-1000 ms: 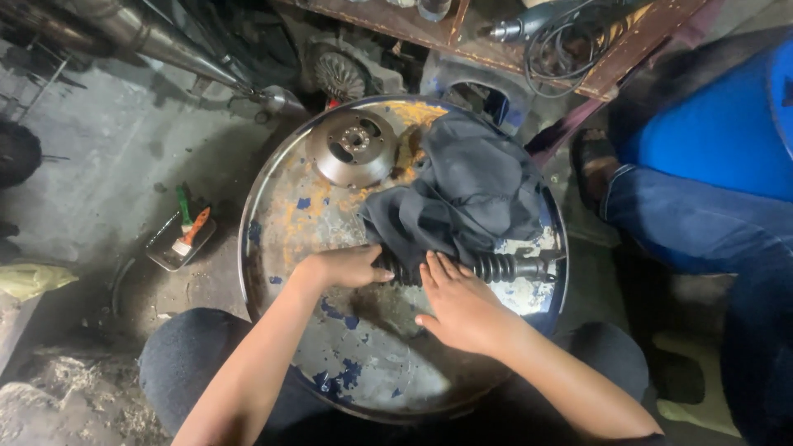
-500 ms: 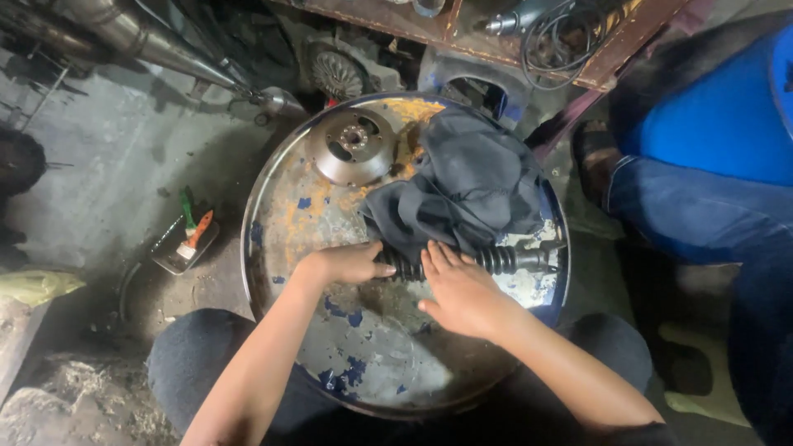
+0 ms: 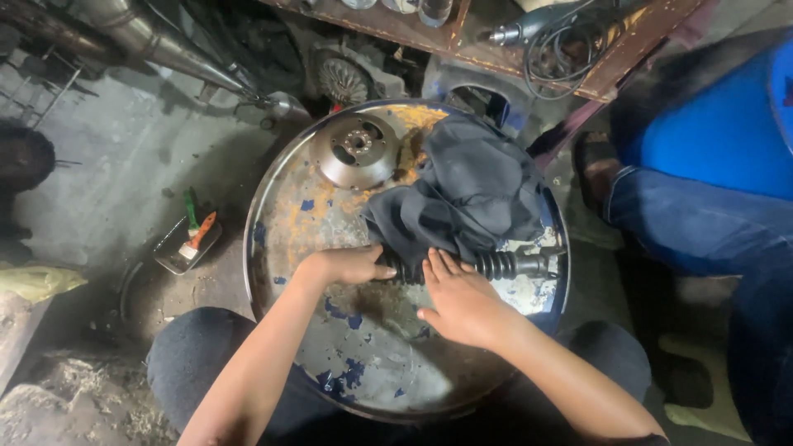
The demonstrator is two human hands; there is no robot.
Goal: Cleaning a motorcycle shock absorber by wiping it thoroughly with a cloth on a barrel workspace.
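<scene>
Both hands work a ribbed black rubber boot on a shaft (image 3: 487, 264) lying across the round drum top (image 3: 363, 363) that serves as table, roughly centre toward 3 o'clock. Left hand (image 3: 347, 266) has its grip closed around the boot's near end; right hand (image 3: 462, 301) lies flat, fingers spread and open over the ribs, pressing, clasping nothing. Step looks like seating or sliding the boot along the shaft; judging by that, the next move needs a firm hold on one end and steady push along the axis. Dark grey cloth (image 3: 471, 190), limp and crumpled, covers the shaft's far part at 1 o'clock. Metal disc hub (image 3: 355, 150), dull, circular with holes, at 11 o'clock. Drum top: rusty, blue paint flaking. Small tray with brush (image 3: 188, 244) on concrete floor, 9 o'clock. Another person's jeans-clad leg (image 3: 702, 223), 3 o'clock.
</scene>
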